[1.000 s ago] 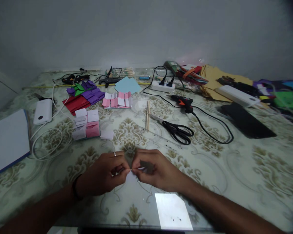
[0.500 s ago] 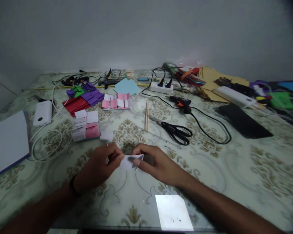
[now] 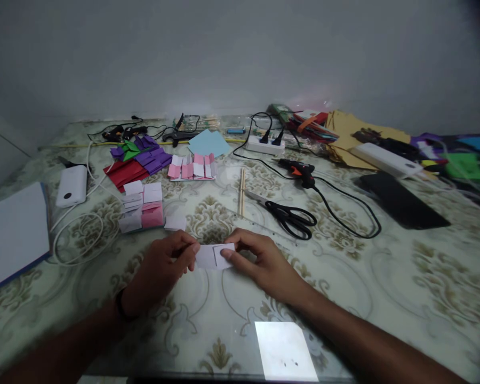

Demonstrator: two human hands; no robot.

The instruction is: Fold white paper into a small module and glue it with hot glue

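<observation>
As the left hand (image 3: 160,269) and right hand (image 3: 264,261) each pinch an end of a folded white paper (image 3: 215,256) on the tabletop (image 3: 384,277), creasing seems underway; sharpening it likely needs even pressure.

A small folded piece of matt white paper (image 3: 215,256) lies on the glossy, glass-smooth patterned tabletop (image 3: 384,277); black-handled metal scissors (image 3: 288,216); thin pale wooden sticks (image 3: 241,198).

Count: 2 hands, i.e. left hand (image 3: 160,272) & right hand (image 3: 264,264), 1 folded white paper (image 3: 214,256), 1 pr scissors (image 3: 290,217), 1 glue gun (image 3: 300,170), 2 wooden sticks (image 3: 242,192), 1 power strip (image 3: 264,145) w/ 2 plugs (image 3: 278,137), 2 white power banks (image 3: 71,185), 1 light-blue sheet (image 3: 208,143).
</observation>
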